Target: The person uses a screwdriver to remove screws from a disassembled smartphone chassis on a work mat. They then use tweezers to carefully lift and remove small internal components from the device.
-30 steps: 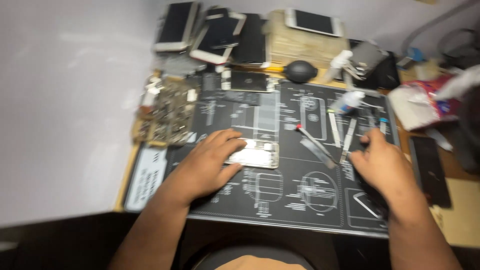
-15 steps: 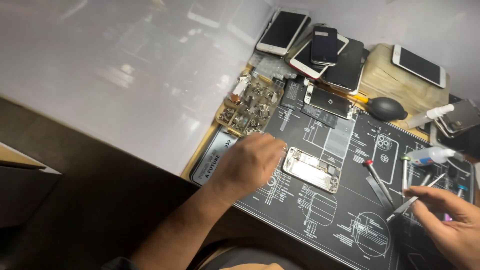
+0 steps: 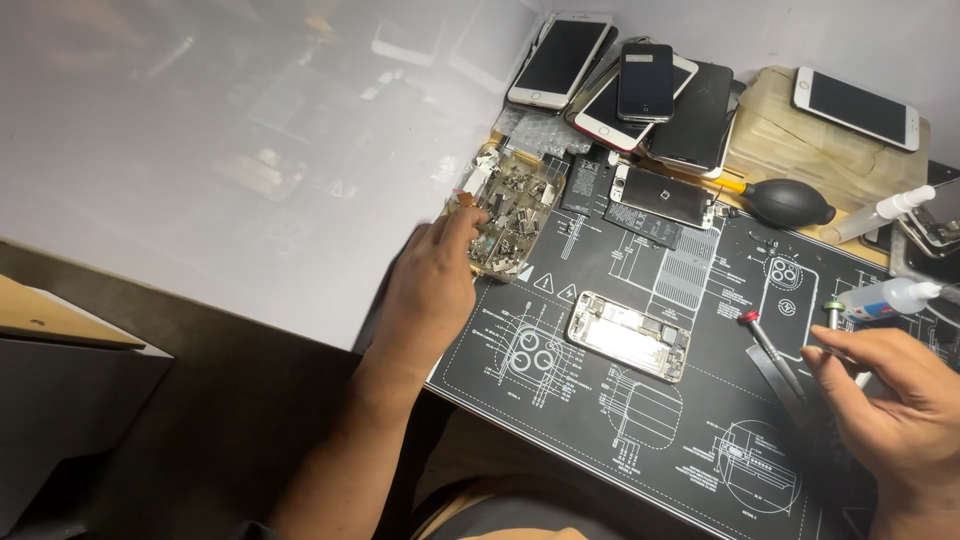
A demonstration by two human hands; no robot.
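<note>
An opened phone body (image 3: 628,335) lies on a black work mat (image 3: 700,440) printed with white diagrams. My left hand (image 3: 432,290) has its fingertips in a clear tray of small parts (image 3: 512,212) at the mat's left edge; whether it holds a part is hidden. My right hand (image 3: 890,400) hovers at the right, fingers pinched around a thin tool (image 3: 835,325) with a green cap. A red-capped screwdriver (image 3: 768,348) lies just left of that hand.
A pile of several phones (image 3: 625,85) sits at the back, with a phone (image 3: 855,105) on a pale block to the right. A black air blower (image 3: 788,202), two squeeze bottles (image 3: 885,295) and a loose phone part (image 3: 662,195) lie nearby. A white wall (image 3: 220,150) stands left.
My left hand left the opened phone body and moved up-left to the parts tray. The view swung left. My right hand moved up toward the tools.
</note>
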